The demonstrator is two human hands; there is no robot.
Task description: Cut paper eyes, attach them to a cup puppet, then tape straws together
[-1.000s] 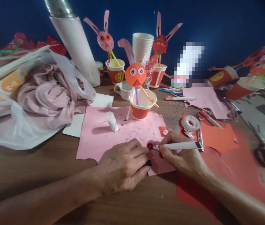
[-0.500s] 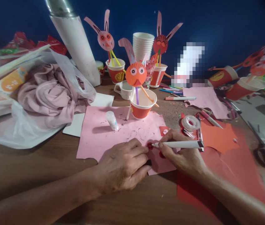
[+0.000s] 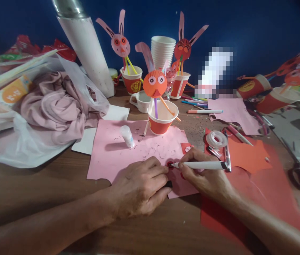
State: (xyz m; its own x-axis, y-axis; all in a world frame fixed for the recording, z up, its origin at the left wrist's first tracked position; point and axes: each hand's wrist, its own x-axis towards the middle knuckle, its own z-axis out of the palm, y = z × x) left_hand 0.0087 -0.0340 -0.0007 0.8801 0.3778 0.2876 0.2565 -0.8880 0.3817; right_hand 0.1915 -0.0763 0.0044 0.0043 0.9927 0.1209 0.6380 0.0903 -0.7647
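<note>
My right hand point(image 3: 205, 173) grips a white marker point(image 3: 205, 165), its tip on a small red disc point(image 3: 170, 165) with black marking. The disc lies on the pink sheet point(image 3: 107, 148). My left hand point(image 3: 143, 186) rests on the sheet's lower edge, its fingers curled round a black cap point(image 3: 168, 184), with a fingertip against the disc. A second red disc is partly hidden by my right hand. Behind my hands stands a red-and-white paper cup point(image 3: 160, 124) holding an orange paper face point(image 3: 155, 83) on coloured sticks. A small white bottle point(image 3: 127, 136) stands on the sheet.
At the left lies a plastic bag point(image 3: 14, 148) with pink cloth. A tall flask point(image 3: 86, 53), a mug point(image 3: 139, 102) and stacked cups point(image 3: 162, 51) stand behind. To the right are a tape roll point(image 3: 216, 139), red paper point(image 3: 269, 198), an orange sheet point(image 3: 248, 154) and scissors point(image 3: 298, 173).
The marker tip has shifted slightly on the red disc, and the black marking there looks fuller. My right hand has moved a little, covering more of the second disc.
</note>
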